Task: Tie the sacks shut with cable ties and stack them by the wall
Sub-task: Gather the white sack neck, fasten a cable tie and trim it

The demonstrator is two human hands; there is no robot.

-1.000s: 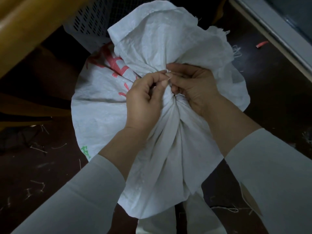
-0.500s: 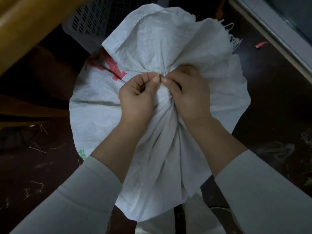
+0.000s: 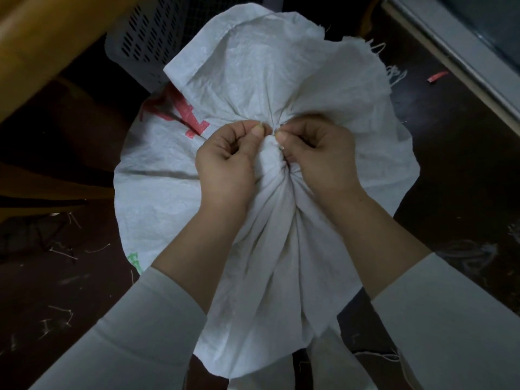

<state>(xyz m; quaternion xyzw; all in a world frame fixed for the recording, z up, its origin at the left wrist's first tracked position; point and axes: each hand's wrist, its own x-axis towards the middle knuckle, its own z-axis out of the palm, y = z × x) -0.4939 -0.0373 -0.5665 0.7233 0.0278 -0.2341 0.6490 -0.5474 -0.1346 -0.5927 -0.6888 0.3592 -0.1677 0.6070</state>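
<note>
A full white woven sack [image 3: 157, 192] with red and green print stands on the dark floor below me. Its mouth is gathered into a twisted neck [image 3: 271, 153], and the loose top fans out behind. My left hand [image 3: 228, 161] and my right hand [image 3: 318, 156] sit on either side of that neck, thumbs and forefingers pinched together at its top. A thin pale cable tie [image 3: 274, 133] shows only as small bits at my fingertips; the rest of it is hidden by the cloth and my fingers.
A perforated white plastic basket [image 3: 146, 43] stands behind the sack. Yellow wooden furniture [image 3: 42, 52] runs along the upper left. A pale wall base or door frame [image 3: 461, 60] crosses the upper right, with a red scrap [image 3: 437, 76] beside it. Thread and tie offcuts litter the floor.
Both hands have drawn slightly apart at the neck, which now shows between them. The sack's loose top has spread wider and flatter behind my hands.
</note>
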